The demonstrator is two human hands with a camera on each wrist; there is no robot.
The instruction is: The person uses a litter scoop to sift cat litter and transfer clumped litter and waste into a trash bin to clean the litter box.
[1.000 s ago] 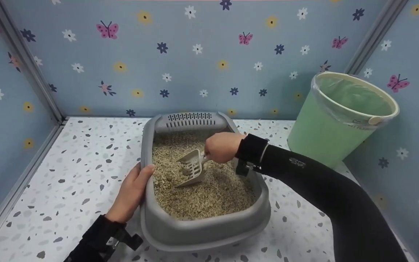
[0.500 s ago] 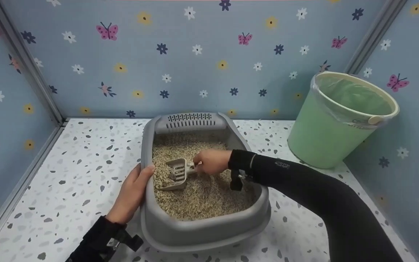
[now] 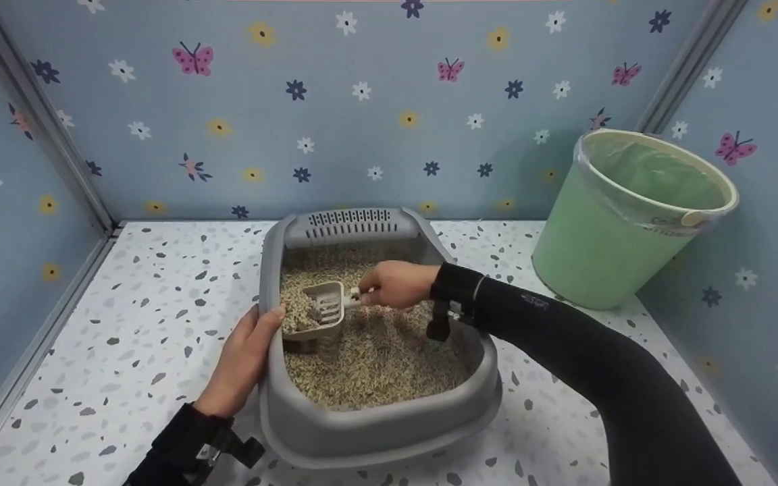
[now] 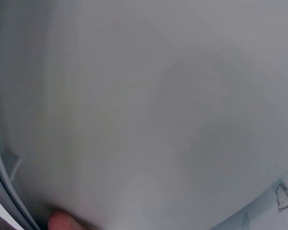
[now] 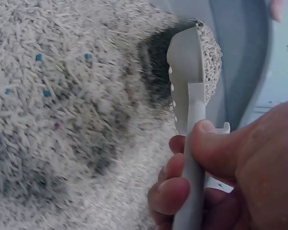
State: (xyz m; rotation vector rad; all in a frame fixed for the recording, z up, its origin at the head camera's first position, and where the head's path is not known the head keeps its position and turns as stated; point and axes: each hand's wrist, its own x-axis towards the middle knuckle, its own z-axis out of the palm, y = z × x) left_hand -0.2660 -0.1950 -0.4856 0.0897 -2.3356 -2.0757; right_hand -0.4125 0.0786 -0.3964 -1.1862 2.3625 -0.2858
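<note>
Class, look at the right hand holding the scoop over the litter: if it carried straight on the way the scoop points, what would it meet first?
Probably the litter box's left wall, where the left hand grips the rim. The right hand points the scoop leftward; depth is unclear.

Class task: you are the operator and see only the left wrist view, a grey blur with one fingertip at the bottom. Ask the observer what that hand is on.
Observer: The left hand grips the rim of a grey litter tray.
Operator: And the other hand?
Observer: The right hand holds a scoop by its handle, above the litter.
Operator: Is the scoop loaded?
Observer: Yes, the right wrist view shows litter in it.
Operator: Anything nearby?
Observer: A green bin stands right of the tray.
</note>
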